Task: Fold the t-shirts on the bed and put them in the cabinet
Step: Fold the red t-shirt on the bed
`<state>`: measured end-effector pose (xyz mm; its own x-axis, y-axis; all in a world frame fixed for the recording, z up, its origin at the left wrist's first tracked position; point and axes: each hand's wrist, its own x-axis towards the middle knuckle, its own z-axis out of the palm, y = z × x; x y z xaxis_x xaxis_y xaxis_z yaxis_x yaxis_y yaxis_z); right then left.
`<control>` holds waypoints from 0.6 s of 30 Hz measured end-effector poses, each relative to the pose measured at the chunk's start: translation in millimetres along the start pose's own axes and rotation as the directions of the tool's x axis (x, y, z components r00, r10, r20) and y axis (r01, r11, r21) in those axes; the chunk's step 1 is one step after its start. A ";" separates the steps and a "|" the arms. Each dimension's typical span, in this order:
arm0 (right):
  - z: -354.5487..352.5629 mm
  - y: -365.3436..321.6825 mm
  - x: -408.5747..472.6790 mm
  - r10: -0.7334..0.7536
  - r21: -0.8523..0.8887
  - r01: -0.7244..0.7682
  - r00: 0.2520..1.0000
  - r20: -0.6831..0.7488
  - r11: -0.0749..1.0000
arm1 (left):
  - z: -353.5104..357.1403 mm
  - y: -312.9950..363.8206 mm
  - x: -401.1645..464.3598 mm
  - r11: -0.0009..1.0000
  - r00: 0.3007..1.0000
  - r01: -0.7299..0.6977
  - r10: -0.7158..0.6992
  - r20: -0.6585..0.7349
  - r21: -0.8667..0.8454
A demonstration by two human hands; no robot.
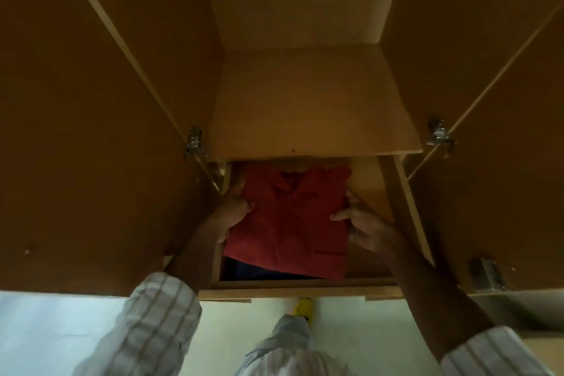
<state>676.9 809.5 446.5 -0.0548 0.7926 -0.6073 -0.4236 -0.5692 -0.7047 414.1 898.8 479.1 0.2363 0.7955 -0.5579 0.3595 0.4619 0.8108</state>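
T-shirt [290, 217] in cabinet [308, 101], under shelf [311, 137]

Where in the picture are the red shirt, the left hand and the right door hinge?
red shirt [290, 220]: head view, middle of the folded front.
left hand [233, 210]: head view, back of the hand at the shirt's edge.
right door hinge [439, 134]: head view, its metal body.

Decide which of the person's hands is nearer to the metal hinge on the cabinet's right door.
Right. The right hand grips the folded red t-shirt's right edge, below and left of that hinge; the left hand holds the shirt's far left edge.
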 end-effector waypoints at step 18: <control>-3.5 107.9 63.0 0.140 -0.760 -0.278 0.960 -0.243 0.587 | 20.9 -116.9 30.0 0.243 0.979 0.171 -0.148 -0.138 0.955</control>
<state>630.9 797.3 331.0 0.1079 0.6280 -0.7707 0.4543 -0.7207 -0.5237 398.0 860.5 363.9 0.0538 0.7647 -0.6422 0.9897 -0.1263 -0.0675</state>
